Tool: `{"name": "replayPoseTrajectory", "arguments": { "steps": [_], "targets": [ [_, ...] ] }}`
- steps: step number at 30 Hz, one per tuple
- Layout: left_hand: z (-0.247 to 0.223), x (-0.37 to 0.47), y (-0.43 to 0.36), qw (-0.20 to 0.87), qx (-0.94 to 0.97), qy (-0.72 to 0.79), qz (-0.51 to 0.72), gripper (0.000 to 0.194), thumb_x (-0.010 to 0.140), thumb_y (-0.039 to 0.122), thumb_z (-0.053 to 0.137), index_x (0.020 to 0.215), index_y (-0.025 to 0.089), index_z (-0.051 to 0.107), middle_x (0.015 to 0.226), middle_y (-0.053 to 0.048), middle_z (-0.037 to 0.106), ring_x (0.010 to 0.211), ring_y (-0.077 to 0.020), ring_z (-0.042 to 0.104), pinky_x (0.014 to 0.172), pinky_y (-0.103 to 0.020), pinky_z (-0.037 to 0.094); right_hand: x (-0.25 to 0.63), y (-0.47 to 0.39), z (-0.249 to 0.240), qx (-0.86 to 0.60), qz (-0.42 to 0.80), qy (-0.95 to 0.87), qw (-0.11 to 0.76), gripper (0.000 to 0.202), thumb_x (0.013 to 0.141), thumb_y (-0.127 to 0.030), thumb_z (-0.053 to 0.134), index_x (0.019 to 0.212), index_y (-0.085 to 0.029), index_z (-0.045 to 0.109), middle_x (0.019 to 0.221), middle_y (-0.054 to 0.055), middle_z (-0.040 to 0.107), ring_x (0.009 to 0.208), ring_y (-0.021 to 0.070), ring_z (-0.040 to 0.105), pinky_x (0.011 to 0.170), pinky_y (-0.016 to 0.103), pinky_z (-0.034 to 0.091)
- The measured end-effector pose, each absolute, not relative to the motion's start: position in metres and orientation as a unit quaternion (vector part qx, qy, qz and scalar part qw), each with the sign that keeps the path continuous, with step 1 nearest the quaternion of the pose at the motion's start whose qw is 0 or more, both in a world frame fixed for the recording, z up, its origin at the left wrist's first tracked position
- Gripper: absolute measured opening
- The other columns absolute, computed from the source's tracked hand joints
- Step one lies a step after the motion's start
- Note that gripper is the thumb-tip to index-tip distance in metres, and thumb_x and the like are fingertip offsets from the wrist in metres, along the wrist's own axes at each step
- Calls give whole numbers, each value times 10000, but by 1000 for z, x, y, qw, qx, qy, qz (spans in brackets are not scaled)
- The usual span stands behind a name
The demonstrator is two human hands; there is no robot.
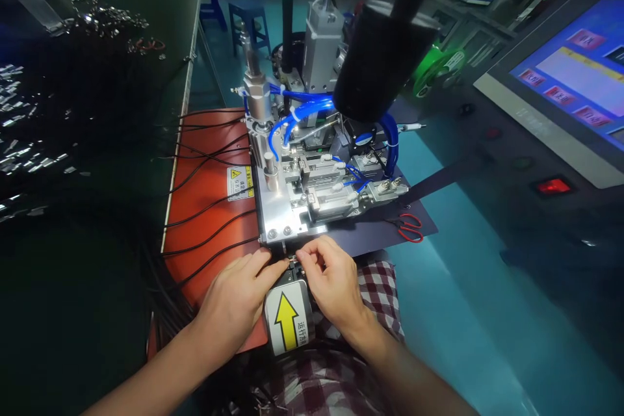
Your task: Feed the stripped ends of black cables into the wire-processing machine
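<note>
Fixture [289, 277] lies between left hand [234, 299] and right hand [334, 283], its long axis pointing toward the machine [331, 203]. Both hands curl inward; finger opening and any held part cannot be determined.

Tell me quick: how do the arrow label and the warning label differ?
The arrow label shows a large yellow arrow; the warning label shows a small yellow triangle. The arrow label looks larger and nearer than the warning label. Both have white, yellow and black.
</note>
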State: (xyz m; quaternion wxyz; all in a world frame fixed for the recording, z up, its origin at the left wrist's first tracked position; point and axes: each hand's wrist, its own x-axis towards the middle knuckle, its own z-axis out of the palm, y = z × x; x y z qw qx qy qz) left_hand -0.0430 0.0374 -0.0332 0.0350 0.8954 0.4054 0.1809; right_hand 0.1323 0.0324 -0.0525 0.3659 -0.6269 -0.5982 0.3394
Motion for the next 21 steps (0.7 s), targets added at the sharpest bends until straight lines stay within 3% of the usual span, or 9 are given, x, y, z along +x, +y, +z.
{"name": "replayPoseTrajectory", "arguments": {
  "steps": [6,11,17,21],
  "targets": [
    [-32,-43,38,41,898,403,172,374,842,46,366,1032,150,671,892,-112,652,718,-214,627,608,-322,542,136,43,-66,-588,602,-412,350,228,795,-369,560,670,-182,524,534,-48,439,484,110,381,477,248,291],
    [-31,-43,38,30,899,396,184,370,867,66,349,1030,159,668,876,-101,653,706,-196,632,603,-292,536,141,47,-74,-564,634,-397,351,267,787,-402,556,654,-174,519,472,-58,440,435,101,392,464,243,300],
    [-32,-43,38,41,897,401,180,366,866,66,353,1030,149,670,857,-109,649,686,-211,629,575,-310,532,138,40,-71,-542,646,-384,376,311,806,-459,556,697,-172,513,626,-30,515,472,93,467,496,242,353],
    [-32,-44,39,58,896,403,179,378,850,47,356,1035,137,673,844,-107,647,694,-218,629,579,-318,534,136,41,-71,-521,661,-378,387,287,781,-434,595,689,-179,502,546,-53,495,457,93,450,491,234,347]
  ]
}}
